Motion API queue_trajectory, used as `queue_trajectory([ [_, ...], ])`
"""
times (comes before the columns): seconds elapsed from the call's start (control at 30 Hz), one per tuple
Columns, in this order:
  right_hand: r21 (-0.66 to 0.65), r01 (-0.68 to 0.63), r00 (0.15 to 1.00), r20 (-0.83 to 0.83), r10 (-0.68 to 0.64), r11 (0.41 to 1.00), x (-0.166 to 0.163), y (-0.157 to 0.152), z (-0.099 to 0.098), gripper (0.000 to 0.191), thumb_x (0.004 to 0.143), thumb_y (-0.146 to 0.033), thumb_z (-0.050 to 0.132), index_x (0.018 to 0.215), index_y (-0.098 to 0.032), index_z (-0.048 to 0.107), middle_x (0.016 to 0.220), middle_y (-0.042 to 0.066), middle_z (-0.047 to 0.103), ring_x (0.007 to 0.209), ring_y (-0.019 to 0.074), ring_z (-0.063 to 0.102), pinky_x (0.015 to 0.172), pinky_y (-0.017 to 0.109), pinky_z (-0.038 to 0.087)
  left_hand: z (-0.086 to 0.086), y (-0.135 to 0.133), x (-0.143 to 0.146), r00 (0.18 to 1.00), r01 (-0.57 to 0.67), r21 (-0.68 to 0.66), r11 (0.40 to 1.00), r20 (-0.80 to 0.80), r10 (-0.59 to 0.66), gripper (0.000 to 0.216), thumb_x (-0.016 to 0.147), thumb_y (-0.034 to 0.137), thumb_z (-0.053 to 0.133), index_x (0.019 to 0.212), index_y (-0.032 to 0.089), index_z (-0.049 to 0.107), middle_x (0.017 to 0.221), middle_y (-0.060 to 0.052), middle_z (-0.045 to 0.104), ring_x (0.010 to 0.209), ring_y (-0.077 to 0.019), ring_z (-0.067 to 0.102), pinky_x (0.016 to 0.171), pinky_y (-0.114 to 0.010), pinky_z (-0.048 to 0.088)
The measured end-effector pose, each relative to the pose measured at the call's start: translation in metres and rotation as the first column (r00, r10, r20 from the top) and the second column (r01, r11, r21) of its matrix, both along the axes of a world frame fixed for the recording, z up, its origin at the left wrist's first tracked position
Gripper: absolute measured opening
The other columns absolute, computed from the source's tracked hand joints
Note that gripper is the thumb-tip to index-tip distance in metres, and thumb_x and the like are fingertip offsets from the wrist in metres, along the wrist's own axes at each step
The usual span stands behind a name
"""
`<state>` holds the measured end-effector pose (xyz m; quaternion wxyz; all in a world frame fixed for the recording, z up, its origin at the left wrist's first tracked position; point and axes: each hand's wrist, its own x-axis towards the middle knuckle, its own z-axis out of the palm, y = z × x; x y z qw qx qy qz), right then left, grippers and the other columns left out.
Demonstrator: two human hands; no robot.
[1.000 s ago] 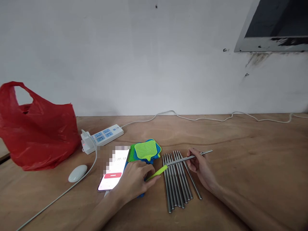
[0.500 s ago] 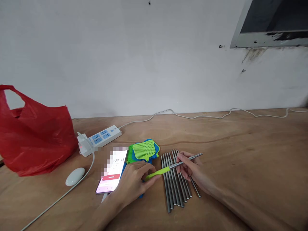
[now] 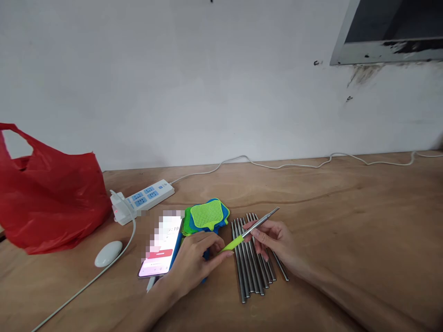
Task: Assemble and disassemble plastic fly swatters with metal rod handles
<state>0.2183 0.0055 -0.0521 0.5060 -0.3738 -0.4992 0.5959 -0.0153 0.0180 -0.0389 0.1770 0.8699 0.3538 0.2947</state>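
A slim round steel rod with a smooth lime-green grip is held slanted between both hands, just above the grainy wooden table. The grip end is pinched by the left hand, and the bare metal is pinched at the fingertips of the right hand. Under the right hand, shiny spare rods are laid side by side. Just beyond the left hand, perforated green and blue mesh pads are stacked.
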Motion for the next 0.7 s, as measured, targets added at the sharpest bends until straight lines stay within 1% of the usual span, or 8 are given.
queue_trajectory([
  [0.13, 0.007, 0.006, 1.0, -0.009, -0.006, 1.0, -0.004, -0.002, 0.001, 0.036, 0.078, -0.051, 0.075, 0.087, -0.017, 0.07, 0.07, 0.0, 0.064, 0.049, 0.0093, 0.054, 0.037, 0.017, 0.043, 0.001, -0.001, 0.001, 0.999, 0.012, 0.001, 1.0, 0.033, -0.012, 0.029, 0.096, 0.045, 0.06, 0.083, 0.019, 0.065, 0.07, 0.0, 0.065, 0.063, -0.0146, 0.059, 0.058, -0.024, 0.045],
  [0.27, -0.066, 0.059, 0.992, -0.103, -0.066, 0.996, -0.006, -0.002, 0.0, 0.039, 0.079, -0.056, 0.073, 0.088, -0.02, 0.061, 0.073, 0.002, 0.067, 0.057, 0.0139, 0.061, 0.04, 0.019, 0.048, 0.006, -0.002, 0.002, 0.998, 0.023, 0.014, 1.0, 0.052, -0.024, 0.023, 0.098, 0.038, 0.059, 0.085, 0.02, 0.064, 0.073, 0.0, 0.065, 0.068, -0.0152, 0.061, 0.063, -0.026, 0.045],
  [0.33, -0.107, 0.111, 0.98, -0.151, -0.127, 0.988, -0.003, 0.0, 0.0, 0.04, 0.08, -0.057, 0.072, 0.088, -0.02, 0.059, 0.068, 0.0, 0.066, 0.055, 0.0127, 0.059, 0.041, 0.018, 0.046, 0.009, -0.001, 0.001, 0.997, -0.04, 0.052, 0.998, 0.069, 0.037, 0.022, 0.1, 0.034, 0.054, 0.086, 0.02, 0.062, 0.077, -0.001, 0.065, 0.072, -0.0163, 0.061, 0.067, -0.027, 0.046],
  [0.43, -0.131, 0.192, 0.962, -0.169, -0.213, 0.973, 0.002, 0.004, 0.0, 0.041, 0.081, -0.058, 0.07, 0.088, -0.019, 0.059, 0.053, -0.005, 0.056, 0.042, 0.0076, 0.046, 0.037, 0.015, 0.036, 0.01, 0.006, -0.003, 0.975, -0.221, 0.148, 0.964, 0.053, 0.216, 0.018, 0.1, 0.032, 0.05, 0.093, 0.02, 0.061, 0.09, -0.005, 0.066, 0.086, -0.0217, 0.063, 0.078, -0.034, 0.049],
  [0.5, -0.112, 0.197, 0.97, -0.123, -0.21, 0.974, 0.005, 0.008, 0.0, 0.044, 0.08, -0.061, 0.069, 0.087, -0.019, 0.06, 0.044, -0.009, 0.046, 0.034, 0.006, 0.036, 0.033, 0.016, 0.03, 0.007, 0.012, -0.006, 0.948, -0.31, 0.212, 0.927, 0.0, 0.317, 0.02, 0.099, 0.034, 0.049, 0.105, 0.019, 0.061, 0.104, -0.009, 0.067, 0.1, -0.027, 0.062, 0.088, -0.041, 0.048],
  [0.53, -0.1, 0.181, 0.978, -0.086, -0.19, 0.978, 0.005, 0.01, 0.0, 0.046, 0.079, -0.063, 0.068, 0.086, -0.018, 0.061, 0.041, -0.011, 0.043, 0.031, 0.0057, 0.032, 0.032, 0.017, 0.028, 0.005, 0.016, -0.008, 0.938, -0.329, 0.235, 0.914, -0.034, 0.346, 0.024, 0.099, 0.035, 0.048, 0.111, 0.018, 0.06, 0.111, -0.01, 0.067, 0.106, -0.0294, 0.061, 0.092, -0.044, 0.047],
  [0.63, -0.099, 0.131, 0.991, 0.042, -0.127, 0.986, 0.005, 0.012, -0.002, 0.052, 0.076, -0.068, 0.066, 0.084, -0.017, 0.063, 0.038, -0.012, 0.039, 0.029, 0.0059, 0.027, 0.03, 0.018, 0.024, -0.006, 0.024, -0.014, 0.918, -0.327, 0.256, 0.91, -0.141, 0.37, 0.034, 0.102, 0.033, 0.04, 0.128, 0.016, 0.054, 0.128, -0.014, 0.063, 0.121, -0.0328, 0.056, 0.1, -0.051, 0.044],
  [0.7, -0.11, 0.119, 0.989, 0.099, -0.108, 0.987, 0.004, 0.011, -0.004, 0.053, 0.077, -0.069, 0.064, 0.083, -0.017, 0.064, 0.037, -0.011, 0.038, 0.029, 0.006, 0.027, 0.03, 0.018, 0.022, -0.012, 0.026, -0.016, 0.911, -0.312, 0.244, 0.918, -0.199, 0.362, 0.037, 0.102, 0.03, 0.037, 0.131, 0.015, 0.053, 0.13, -0.015, 0.063, 0.126, -0.0332, 0.054, 0.103, -0.052, 0.042],
])
